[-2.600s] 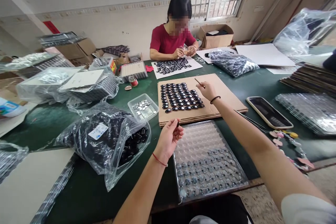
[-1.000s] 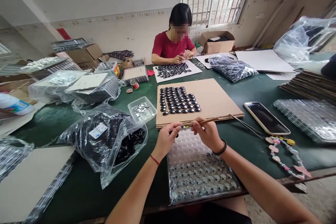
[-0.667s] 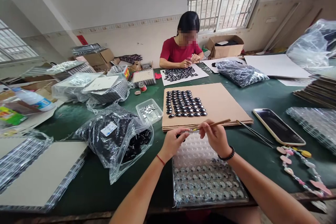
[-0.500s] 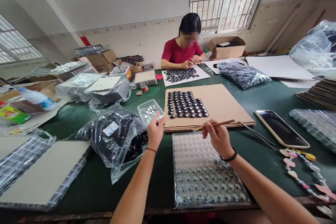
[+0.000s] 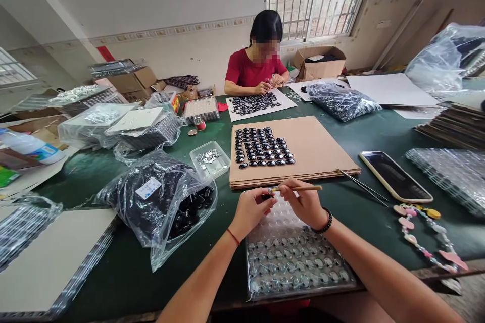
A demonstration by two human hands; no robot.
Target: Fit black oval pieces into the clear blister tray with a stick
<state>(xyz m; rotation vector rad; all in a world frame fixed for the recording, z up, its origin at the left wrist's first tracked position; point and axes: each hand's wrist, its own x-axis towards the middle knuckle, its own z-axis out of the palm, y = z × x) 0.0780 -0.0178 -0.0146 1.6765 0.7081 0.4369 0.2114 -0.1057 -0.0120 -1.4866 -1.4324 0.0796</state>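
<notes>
My left hand (image 5: 253, 213) pinches a small dark piece (image 5: 271, 192) between thumb and fingers; its exact form is too small to tell. In my right hand (image 5: 303, 203) is a thin, brush-like wooden stick (image 5: 308, 188), its tip at the small dark piece. Both hands are close together over the far edge of a clear plastic tray (image 5: 261, 229) with round wells. Its nearer rows hold round, glassy pieces. Just beyond lies a stack of brown cardboard (image 5: 322, 149) bearing rows of shiny black oval pieces (image 5: 263, 146).
A clear box (image 5: 223, 165) of small silvery pieces and an open plastic bag (image 5: 142, 212) of black pieces stand left. Tweezers (image 5: 364, 186), a phone (image 5: 396, 176) and a beaded string (image 5: 407, 224) lie right. Across the table, a person in red (image 5: 242, 68) handles black pieces.
My left hand has moved from the clear box rightward to my right hand and now shows a small dark piece. The stick's tip has come to that piece. The view has shifted slightly.
</notes>
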